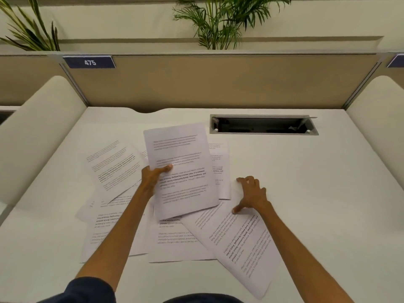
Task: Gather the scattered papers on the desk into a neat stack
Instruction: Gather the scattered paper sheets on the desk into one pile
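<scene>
Several printed white sheets lie scattered and overlapping on the white desk (pixel 306 171). My left hand (pixel 153 176) grips one printed sheet (pixel 183 167) by its left edge, thumb on top, holding it lifted above the others. My right hand (pixel 251 194) rests with spread fingers on the top corner of a slanted sheet (pixel 238 243) at the right of the pile. Another sheet (pixel 113 167) lies angled at the left, and a sheet (pixel 222 169) peeks out behind the held one. More sheets (pixel 175 239) lie under my forearms.
An open cable slot (pixel 263 125) is cut into the desk at the back right. A tan partition (pixel 218 79) with a "475" label (pixel 89 62) closes the back. Rounded white dividers (pixel 37 127) flank both sides. Plants (pixel 220 20) stand behind the partition.
</scene>
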Available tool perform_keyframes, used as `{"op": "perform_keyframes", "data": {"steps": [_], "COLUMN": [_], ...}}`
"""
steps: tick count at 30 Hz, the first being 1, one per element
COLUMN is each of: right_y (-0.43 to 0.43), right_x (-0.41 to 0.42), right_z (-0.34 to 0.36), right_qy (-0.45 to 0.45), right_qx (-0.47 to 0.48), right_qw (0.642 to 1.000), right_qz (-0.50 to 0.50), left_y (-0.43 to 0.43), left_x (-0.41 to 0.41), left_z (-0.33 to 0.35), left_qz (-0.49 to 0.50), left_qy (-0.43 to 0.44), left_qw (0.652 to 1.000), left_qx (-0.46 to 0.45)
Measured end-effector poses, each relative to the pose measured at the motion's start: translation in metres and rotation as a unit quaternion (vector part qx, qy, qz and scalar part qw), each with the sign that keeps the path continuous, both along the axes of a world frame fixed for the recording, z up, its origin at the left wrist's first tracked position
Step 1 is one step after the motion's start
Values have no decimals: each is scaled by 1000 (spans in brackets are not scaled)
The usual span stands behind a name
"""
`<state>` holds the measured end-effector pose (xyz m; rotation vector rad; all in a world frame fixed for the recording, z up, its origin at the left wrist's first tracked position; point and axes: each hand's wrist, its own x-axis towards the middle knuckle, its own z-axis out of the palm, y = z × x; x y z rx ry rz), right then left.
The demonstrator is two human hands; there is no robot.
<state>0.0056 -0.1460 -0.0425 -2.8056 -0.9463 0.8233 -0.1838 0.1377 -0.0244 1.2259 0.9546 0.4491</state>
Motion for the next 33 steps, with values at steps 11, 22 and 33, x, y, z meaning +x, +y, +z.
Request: {"op": "perform_keyframes", "data": {"steps": [11, 22, 33], "right_y": [12, 82, 103], "right_x": [-22, -50, -70], "right_z": [-15, -8, 6], "right_qy": [-55, -65, -16], "right_qx": [161, 92, 163], "right_qw": [954, 942, 918], "right_qz": [-246, -316, -362], "left_y": [23, 29, 48], "left_x": [-16, -28, -55], "left_z": [8, -7, -25], "left_qz": [-77, -99, -103], "left_qy": [2, 2, 7], "left_qw": [997, 994, 994], "left_qx": [-17, -36, -40]}}
